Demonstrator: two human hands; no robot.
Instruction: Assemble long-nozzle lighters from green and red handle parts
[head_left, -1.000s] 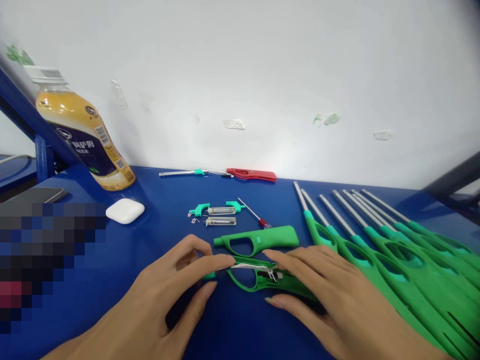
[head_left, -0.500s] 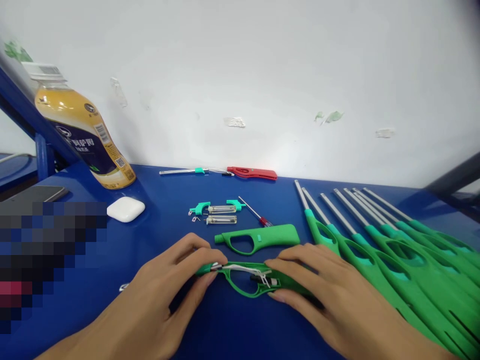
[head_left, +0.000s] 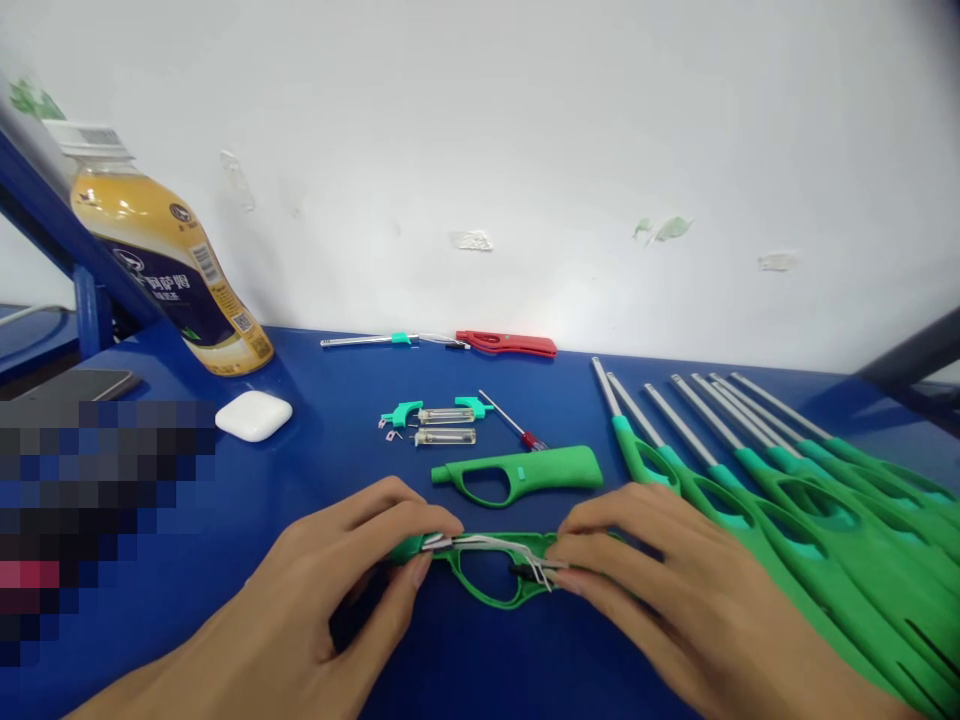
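Observation:
In front of me an opened green lighter casing half lies with its trigger loop towards me. White wires run along its upper side to a small black igniter. My left hand is closed, thumb and index finger pinching the casing's narrow nozzle end, where a teal collar shows. My right hand is closed at the handle end, its fingertips pinching the igniter's right end and hiding much of the handle. Just beyond lies the other green casing half, outer face up.
Several assembled green lighters fan out at right. Behind are teal triggers, clear fuel tanks, a red-handled screwdriver, and a red lighter casing. At left stand a drink bottle and a white case.
My right fingers have shifted from the casing's handle edges to a pinch at the igniter's end, and the wires moved slightly. My left hand keeps its pinch at the nozzle end.

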